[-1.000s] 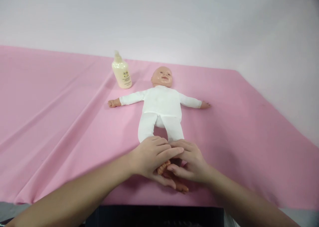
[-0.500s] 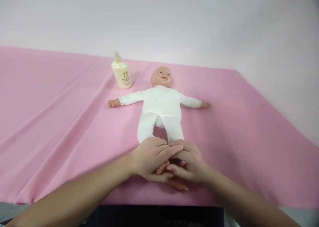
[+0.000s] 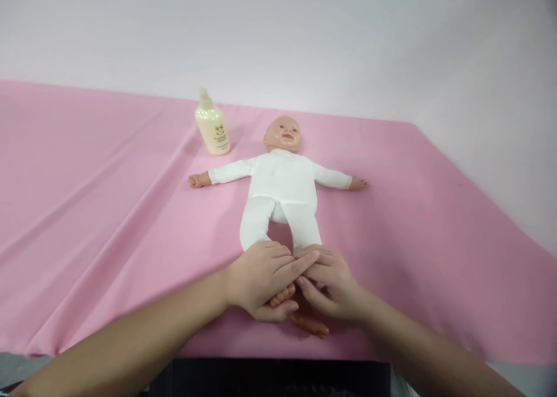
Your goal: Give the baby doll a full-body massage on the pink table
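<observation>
A baby doll (image 3: 282, 176) in a white cloth suit lies on its back, arms spread and legs toward me. My left hand (image 3: 263, 278) is wrapped round one of its feet (image 3: 282, 295), whose toes show between thumb and fingers. From the other side my right hand (image 3: 331, 281) closes on that same foot. Its fingertips lie partly beneath my left fingers, and its thumb rests just above the toes. The doll's other foot (image 3: 312, 324) lies below my hands, on the cloth. Both lower legs are mostly hidden by my hands.
A pale yellow pump bottle (image 3: 213, 130) stands beside the doll's head, to the left. Pink cloth (image 3: 108, 211) with folds on its left covers the table. Behind it is a white wall (image 3: 278, 43). Something dark (image 3: 270, 376) sits below the near edge.
My right thumb has shifted up and away from my left thumb, so the doll's toes show more. Doll and bottle stay in place.
</observation>
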{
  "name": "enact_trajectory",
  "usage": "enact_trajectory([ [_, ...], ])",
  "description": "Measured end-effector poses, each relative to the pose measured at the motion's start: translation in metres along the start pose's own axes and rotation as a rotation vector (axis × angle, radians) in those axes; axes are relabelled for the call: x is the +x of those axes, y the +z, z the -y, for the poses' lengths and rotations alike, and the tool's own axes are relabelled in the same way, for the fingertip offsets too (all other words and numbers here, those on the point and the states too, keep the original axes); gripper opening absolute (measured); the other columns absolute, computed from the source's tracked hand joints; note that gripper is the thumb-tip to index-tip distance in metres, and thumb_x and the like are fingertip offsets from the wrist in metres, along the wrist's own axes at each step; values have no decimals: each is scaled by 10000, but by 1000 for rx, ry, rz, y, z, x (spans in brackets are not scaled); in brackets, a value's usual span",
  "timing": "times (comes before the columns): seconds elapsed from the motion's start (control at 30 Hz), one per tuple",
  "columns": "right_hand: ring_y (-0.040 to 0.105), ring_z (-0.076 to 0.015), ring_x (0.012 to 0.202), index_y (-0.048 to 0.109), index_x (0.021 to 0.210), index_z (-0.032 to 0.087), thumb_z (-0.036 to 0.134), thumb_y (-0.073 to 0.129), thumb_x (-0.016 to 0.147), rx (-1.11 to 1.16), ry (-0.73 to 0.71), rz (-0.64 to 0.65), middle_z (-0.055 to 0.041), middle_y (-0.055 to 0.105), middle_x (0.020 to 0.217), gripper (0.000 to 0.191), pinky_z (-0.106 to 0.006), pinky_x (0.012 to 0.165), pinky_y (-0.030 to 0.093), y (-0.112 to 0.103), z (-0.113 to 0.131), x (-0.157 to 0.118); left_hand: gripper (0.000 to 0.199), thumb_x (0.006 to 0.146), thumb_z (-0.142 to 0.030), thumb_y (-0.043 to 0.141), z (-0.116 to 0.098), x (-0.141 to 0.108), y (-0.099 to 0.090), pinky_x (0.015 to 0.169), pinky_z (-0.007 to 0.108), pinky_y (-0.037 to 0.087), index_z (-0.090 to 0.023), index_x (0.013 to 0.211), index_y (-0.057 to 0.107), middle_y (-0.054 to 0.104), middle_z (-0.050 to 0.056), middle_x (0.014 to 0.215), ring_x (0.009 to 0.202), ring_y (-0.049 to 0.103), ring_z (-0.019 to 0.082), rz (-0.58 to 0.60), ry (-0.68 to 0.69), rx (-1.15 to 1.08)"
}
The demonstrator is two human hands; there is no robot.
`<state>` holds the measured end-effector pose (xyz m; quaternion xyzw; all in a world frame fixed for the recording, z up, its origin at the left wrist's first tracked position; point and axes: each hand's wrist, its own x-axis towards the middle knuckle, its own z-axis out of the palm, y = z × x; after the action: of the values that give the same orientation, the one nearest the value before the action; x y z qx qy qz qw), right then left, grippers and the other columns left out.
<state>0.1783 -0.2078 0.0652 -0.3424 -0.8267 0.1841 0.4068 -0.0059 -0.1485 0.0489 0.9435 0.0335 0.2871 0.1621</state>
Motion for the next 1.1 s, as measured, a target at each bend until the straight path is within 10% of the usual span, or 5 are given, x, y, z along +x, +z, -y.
enact_trajectory([
  [1.1, 586, -155, 708, 589, 778, 180, 128, 504, 878, 25, -55, -29, -43, 638, 763, 141, -305, 662, 510, 0, -1, 0, 670, 956, -523, 286, 0, 2, -2, 564, 325, 463, -102, 1477, 288, 638, 50, 758, 636, 598, 197, -135, 64, 16],
])
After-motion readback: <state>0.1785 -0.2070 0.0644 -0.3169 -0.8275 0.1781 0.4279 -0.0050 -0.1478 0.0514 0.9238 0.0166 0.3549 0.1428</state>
